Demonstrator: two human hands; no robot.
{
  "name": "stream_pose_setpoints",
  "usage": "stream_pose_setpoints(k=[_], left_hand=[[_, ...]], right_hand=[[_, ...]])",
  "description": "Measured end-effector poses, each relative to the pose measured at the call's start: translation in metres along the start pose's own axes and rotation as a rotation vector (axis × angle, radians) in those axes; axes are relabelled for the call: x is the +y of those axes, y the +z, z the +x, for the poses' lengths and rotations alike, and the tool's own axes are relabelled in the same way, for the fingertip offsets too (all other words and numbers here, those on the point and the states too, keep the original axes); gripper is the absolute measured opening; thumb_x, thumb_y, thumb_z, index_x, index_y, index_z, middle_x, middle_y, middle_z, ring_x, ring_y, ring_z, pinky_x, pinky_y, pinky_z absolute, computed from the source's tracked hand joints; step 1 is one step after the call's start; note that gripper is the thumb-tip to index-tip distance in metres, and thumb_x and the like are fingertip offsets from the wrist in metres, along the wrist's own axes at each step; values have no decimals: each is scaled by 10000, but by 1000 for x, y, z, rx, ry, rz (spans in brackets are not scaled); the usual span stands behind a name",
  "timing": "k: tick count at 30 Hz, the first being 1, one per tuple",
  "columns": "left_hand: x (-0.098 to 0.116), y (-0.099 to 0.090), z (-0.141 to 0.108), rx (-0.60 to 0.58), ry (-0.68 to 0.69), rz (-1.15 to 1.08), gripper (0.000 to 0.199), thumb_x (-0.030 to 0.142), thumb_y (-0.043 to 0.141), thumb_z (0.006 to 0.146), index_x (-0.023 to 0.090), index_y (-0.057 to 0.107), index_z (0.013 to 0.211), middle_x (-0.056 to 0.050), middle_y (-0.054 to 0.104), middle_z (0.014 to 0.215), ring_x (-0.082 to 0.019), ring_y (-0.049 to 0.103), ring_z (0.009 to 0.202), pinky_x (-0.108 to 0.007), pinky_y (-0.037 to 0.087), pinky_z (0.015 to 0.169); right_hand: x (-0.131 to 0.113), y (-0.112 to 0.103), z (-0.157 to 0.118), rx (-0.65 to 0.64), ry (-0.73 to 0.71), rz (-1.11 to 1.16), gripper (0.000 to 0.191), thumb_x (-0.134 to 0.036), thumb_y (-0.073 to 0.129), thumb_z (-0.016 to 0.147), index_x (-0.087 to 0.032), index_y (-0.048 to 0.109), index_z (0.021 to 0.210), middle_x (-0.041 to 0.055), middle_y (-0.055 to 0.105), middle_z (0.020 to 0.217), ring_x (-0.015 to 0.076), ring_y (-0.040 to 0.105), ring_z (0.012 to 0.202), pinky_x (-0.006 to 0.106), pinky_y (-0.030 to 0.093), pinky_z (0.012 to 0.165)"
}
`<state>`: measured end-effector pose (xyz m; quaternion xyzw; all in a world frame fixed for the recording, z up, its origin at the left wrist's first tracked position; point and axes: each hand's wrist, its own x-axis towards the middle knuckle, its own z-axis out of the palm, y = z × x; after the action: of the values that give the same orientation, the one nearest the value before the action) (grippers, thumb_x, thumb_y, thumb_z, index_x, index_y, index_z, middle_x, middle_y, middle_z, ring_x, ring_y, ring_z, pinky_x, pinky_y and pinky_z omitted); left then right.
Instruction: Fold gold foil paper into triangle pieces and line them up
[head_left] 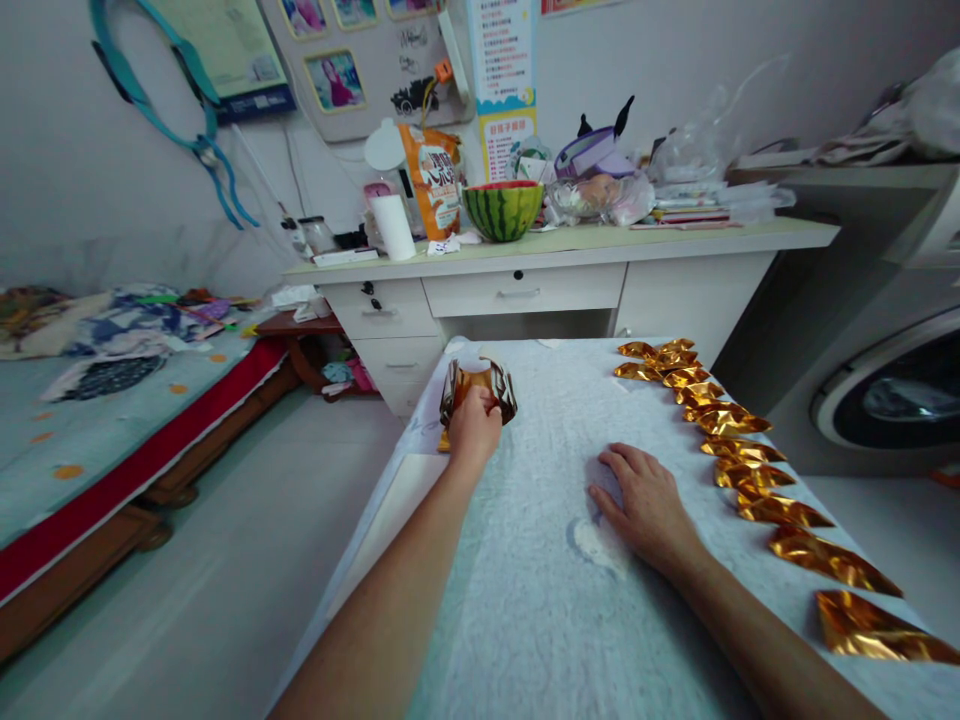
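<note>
Foil (468, 377) at the cloth's (540, 620) far left, under the curled left hand (475, 425), cannot tell whether pinched; right hand (643, 500) spread, empty; a skewed pull could crease or scatter it.

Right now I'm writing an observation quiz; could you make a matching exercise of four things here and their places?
1. Bare left hand
2. Bare right hand
3. Shiny gold foil pieces
4. Green-striped cut watermelon

A. Palm down on the pale cloth
B. On the white, pale-green-topped desk
C. At the glossy gold-brown bundle
D. In a row along the cloth's right side

Pairs: 1-C, 2-A, 3-D, 4-B
</note>
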<state>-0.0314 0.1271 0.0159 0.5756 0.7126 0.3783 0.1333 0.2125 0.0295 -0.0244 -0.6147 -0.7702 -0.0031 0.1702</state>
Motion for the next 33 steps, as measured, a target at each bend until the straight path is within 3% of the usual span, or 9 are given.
stream_pose_setpoints(k=[3, 6, 14, 19, 21, 25, 29, 33], left_hand=[[0, -3, 8, -8, 18, -32, 210, 96, 559, 800, 198, 621, 973, -45, 725, 949, -167, 672, 894, -262, 468, 829], [-2, -1, 19, 8, 5, -69, 182, 202, 552, 839, 174, 640, 995, -70, 723, 976, -177, 675, 901, -260, 478, 817], [-14, 13, 34, -39, -24, -102, 271, 296, 465, 921, 162, 698, 886, -21, 704, 796, -180, 666, 773, -267, 503, 696], [-17, 15, 34, -37, -56, -59, 323, 345, 568, 926, 151, 564, 1184, -91, 591, 1177, -215, 612, 988, -416, 537, 830], [-17, 14, 34, -31, -52, -41, 290, 322, 556, 930, 163, 577, 1172, -84, 610, 1155, -207, 618, 976, -398, 535, 830], [-17, 7, 32, -38, -9, 2, 227, 185, 494, 887, 170, 659, 1042, -42, 712, 915, -169, 668, 825, -276, 517, 749], [-13, -3, 27, -93, 70, 89, 280, 100, 556, 801, 161, 641, 1061, -60, 716, 1013, -168, 668, 913, -257, 486, 829], [-6, -10, 22, -150, 137, 234, 241, 128, 592, 802, 159, 631, 1039, -118, 672, 1121, -239, 616, 1070, -322, 437, 941]], right_hand=[[0, 0, 0, -4, -7, 2, 409, -396, 488, 893, -156, 586, 1209, 147, 543, 1296, 302, 490, 1173, 447, 388, 978], [0, -1, 1, -5, -7, 8, 406, -390, 487, 892, -153, 588, 1206, 149, 543, 1296, 301, 493, 1171, 447, 389, 976], [2, 2, 1, 4, -16, 9, 411, -403, 493, 885, -156, 587, 1200, 153, 548, 1293, 305, 490, 1168, 450, 393, 962], [2, 1, 1, -8, -7, 7, 409, -400, 483, 890, -156, 584, 1202, 151, 541, 1293, 299, 487, 1172, 437, 385, 970], [2, 0, 1, -15, -2, 4, 412, -402, 491, 886, -156, 584, 1202, 150, 538, 1299, 300, 484, 1177, 436, 384, 972], [1, -1, 1, -21, 7, 5, 414, -401, 494, 886, -156, 583, 1208, 147, 534, 1304, 304, 483, 1178, 444, 384, 976], [0, -2, 0, -15, 4, 4, 411, -395, 487, 891, -152, 584, 1208, 149, 535, 1304, 303, 484, 1178, 443, 384, 976], [0, -2, 1, -14, -7, -4, 414, -404, 477, 894, -153, 584, 1204, 150, 545, 1289, 300, 488, 1169, 437, 386, 970]])
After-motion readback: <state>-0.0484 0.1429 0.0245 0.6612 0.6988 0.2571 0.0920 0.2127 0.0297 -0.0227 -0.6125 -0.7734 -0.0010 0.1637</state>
